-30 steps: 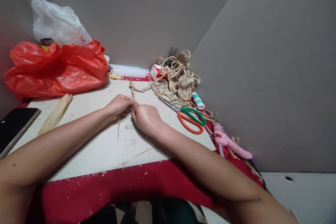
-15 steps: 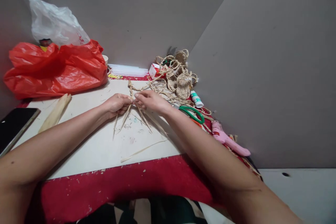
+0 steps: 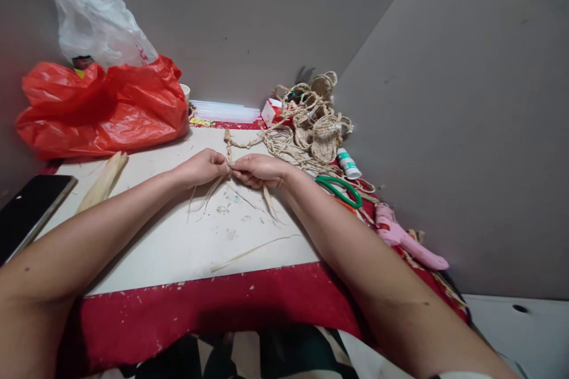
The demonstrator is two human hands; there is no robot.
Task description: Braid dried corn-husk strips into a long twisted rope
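Observation:
A straw-coloured braid (image 3: 229, 145) lies on the white board (image 3: 178, 254), its near end running in between my two hands. My left hand (image 3: 204, 167) is closed, pinching the braid and some of its loose strands. Close against it, my right hand (image 3: 260, 170) is closed too, thumb and forefinger on the same spot, with strands (image 3: 269, 204) hanging out below it. More thin strands fan out under the left fingers. A single loose strand (image 3: 253, 251) lies nearer to me on the board.
At the right are coiled braided rope (image 3: 280, 142), woven straw pieces (image 3: 325, 139), green-handled scissors (image 3: 339, 189), a white-green bottle (image 3: 349, 164) and a pink glue gun (image 3: 409, 240). At the left are a red plastic bag (image 3: 106, 115), flat dry husk (image 3: 104, 183) and a phone (image 3: 35, 213).
The view has shifted slightly. My right hand has turned flatter, and its fingers now close over strands that were spread out below. Both hands stay together at the braid's end.

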